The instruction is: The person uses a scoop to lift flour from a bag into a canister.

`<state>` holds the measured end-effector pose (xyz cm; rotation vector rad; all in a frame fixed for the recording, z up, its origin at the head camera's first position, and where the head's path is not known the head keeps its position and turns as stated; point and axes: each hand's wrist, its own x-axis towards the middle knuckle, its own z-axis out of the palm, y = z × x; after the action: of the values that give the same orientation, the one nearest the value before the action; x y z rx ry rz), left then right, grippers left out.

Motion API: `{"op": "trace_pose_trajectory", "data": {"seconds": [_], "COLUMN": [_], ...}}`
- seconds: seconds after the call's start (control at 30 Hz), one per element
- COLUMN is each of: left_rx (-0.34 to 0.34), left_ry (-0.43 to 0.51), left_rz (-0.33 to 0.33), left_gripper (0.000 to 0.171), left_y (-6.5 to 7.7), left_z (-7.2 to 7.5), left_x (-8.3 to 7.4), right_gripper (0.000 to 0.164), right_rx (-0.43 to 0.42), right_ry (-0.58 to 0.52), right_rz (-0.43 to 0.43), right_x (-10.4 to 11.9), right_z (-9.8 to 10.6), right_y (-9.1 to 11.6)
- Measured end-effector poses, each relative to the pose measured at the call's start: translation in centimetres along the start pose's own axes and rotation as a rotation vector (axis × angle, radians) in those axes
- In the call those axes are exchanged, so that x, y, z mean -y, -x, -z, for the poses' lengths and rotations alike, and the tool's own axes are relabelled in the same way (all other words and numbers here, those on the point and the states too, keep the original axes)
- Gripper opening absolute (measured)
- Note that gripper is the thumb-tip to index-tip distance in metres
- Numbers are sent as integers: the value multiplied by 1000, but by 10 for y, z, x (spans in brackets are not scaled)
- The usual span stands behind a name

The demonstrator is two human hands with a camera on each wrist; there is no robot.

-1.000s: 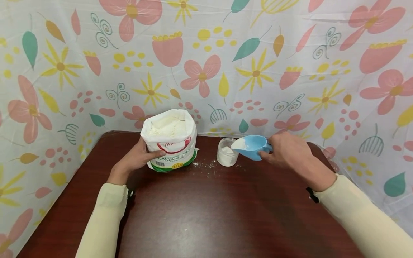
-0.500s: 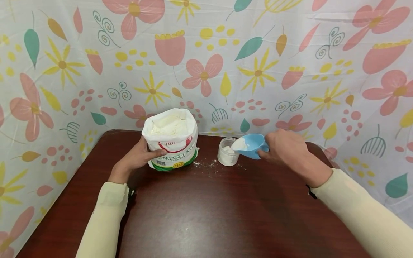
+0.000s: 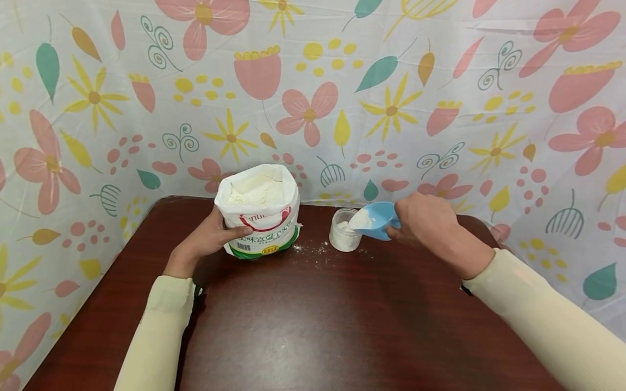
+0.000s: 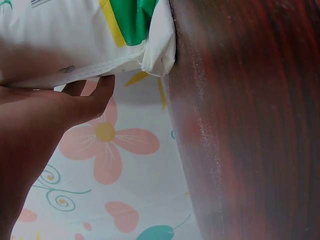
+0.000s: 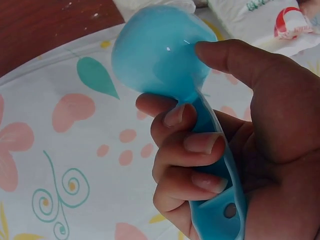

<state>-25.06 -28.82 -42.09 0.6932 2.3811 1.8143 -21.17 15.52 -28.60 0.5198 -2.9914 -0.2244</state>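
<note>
A white flour bag (image 3: 266, 228) with a green base stands upright, rolled open at the top, pale flour inside. My left hand (image 3: 211, 237) grips its left side, thumb across the front; in the left wrist view the fingers (image 4: 95, 102) curl along the bag's side. My right hand (image 3: 427, 225) holds a blue scoop (image 3: 382, 214) by its handle, fingers wrapped round it in the right wrist view, thumb against the bowl (image 5: 160, 55). White flour (image 3: 362, 219) lies toward the scoop's mouth, which tilts down over the rim of a clear jar (image 3: 344, 241) partly filled with flour.
Spilled flour specks (image 3: 318, 251) dot the dark wooden table (image 3: 293, 326) between bag and jar. A flower-printed cloth (image 3: 313, 65) hangs behind the table and along both its sides, close to the back edge.
My right hand has moved left, bringing the scoop's mouth further over the jar. Flour in the scoop sits nearer its tip. The left hand keeps its hold on the bag.
</note>
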Motion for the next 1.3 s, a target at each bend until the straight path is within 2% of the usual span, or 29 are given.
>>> {"op": "trace_pose_trajectory", "data": {"seconds": [0.5,1.0,1.3], "left_rx": [6,8,8], "left_ry": [-10,-10,-14], "left_rz": [-6,-14,-14], "left_gripper": [110,109,110], "left_y": [-1,-1,-2], "left_z": [0,1,1], "left_x": [1,0,1], "right_gripper": [43,34,32], "right_rx": [29,53,130], "right_ry": [52,112,115], "right_rz": [4,64,47], "right_x": [10,21,31], "right_z": [6,17,26], "right_y": [-7,-25,-36]}}
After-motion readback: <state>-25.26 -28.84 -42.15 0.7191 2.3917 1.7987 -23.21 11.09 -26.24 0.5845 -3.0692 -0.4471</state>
